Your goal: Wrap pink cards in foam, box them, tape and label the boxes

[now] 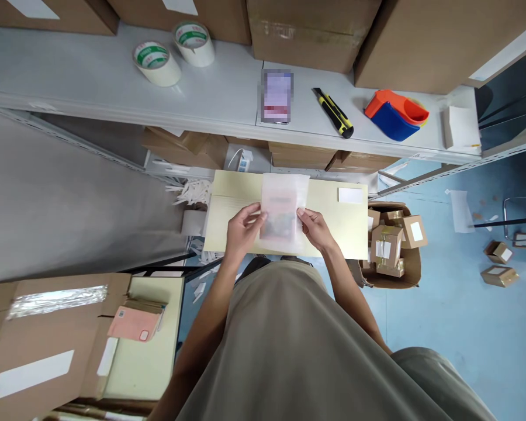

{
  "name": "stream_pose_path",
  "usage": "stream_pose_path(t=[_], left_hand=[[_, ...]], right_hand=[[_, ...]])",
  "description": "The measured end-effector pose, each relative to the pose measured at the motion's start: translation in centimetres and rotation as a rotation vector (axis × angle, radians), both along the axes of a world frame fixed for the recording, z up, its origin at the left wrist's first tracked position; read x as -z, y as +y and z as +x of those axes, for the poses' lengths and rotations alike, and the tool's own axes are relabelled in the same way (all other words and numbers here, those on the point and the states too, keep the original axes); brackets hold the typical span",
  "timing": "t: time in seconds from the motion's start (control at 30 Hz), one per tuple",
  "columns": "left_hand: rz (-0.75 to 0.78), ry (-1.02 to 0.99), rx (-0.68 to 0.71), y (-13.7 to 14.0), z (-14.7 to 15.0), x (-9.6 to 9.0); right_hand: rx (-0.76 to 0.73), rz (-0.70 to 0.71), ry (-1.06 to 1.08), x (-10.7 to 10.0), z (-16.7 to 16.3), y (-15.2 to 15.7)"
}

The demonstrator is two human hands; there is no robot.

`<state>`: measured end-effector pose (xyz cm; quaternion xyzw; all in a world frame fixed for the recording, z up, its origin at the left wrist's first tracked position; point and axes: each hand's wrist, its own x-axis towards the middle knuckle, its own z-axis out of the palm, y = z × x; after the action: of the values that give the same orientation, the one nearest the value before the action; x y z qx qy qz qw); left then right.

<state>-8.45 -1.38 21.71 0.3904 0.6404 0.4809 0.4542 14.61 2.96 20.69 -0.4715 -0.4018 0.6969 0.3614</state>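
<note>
My left hand (242,231) pinches the left edge of a translucent white pouch (284,183), thumb on top. Its right edge is between the thumb and fingers of my right hand (316,228). Through the pouch shows a pinkish, book-like item (278,219) with a darker blurred picture; its details cannot be made out. The pouch is held over a pale yellow table (324,234) in front of my body. A small white label (350,195) lies on this table, to the right of the pouch.
The shelf (228,88) above bears tape rolls (158,64), a phone (277,96), a utility knife (333,113) and a tape dispenser (397,114). To the right stands a carton (414,275) of small boxes. Pink booklets (134,323) lie at lower left beside a large cardboard box (48,333).
</note>
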Motion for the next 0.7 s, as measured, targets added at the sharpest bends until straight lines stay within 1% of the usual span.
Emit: stream_pose_path(t=[0.03, 0.1, 0.17, 0.2, 0.23, 0.3, 0.33, 0.4, 0.47, 0.53, 0.6, 0.7], left_hand=[[0.035, 0.091, -0.005, -0.2, 0.4, 0.1], [0.059, 0.21, 0.051, -0.7, 1.5, 0.2], [0.015, 0.266, 0.144, -1.3, 2.8, 0.5], [-0.018, 0.293, 0.168, -1.6, 3.3, 0.7], [-0.047, 0.321, 0.169, -1.8, 3.7, 1.0], [-0.082, 0.339, 0.117, -1.9, 3.7, 1.8], [-0.085, 0.304, 0.079, -1.9, 3.3, 2.2], [-0.081, 0.138, 0.016, -1.5, 1.6, 3.0], [-0.104, -0.084, -0.032, -1.0, -0.7, 3.5], [-0.149, -0.259, -0.075, -0.7, -3.1, 3.8], [-0.188, -0.346, -0.114, -0.7, -5.2, 3.7], [-0.212, -0.393, -0.111, -0.8, -7.3, 3.8]], right_hand=[[-0.002, 0.017, -0.034, 0.0, -0.3, -0.1], [-0.012, 0.051, -0.094, 0.1, -1.1, -0.5], [-0.022, 0.087, -0.127, 0.5, -2.4, -1.1], [-0.023, 0.105, -0.13, 0.8, -3.1, -1.5], [-0.023, 0.119, -0.123, 1.1, -3.8, -1.9], [-0.025, 0.133, -0.093, 1.7, -4.9, -2.4], [-0.027, 0.137, -0.082, 2.0, -5.2, -2.6], [-0.021, 0.17, -0.097, 2.2, -5.4, -2.5], [0.036, 0.237, -0.182, 2.2, -5.1, -2.1], [0.115, 0.277, -0.274, 1.8, -4.7, -1.5], [0.126, 0.251, -0.289, 1.3, -4.7, -1.1], [0.033, 0.186, -0.224, 0.9, -5.9, -1.0]])
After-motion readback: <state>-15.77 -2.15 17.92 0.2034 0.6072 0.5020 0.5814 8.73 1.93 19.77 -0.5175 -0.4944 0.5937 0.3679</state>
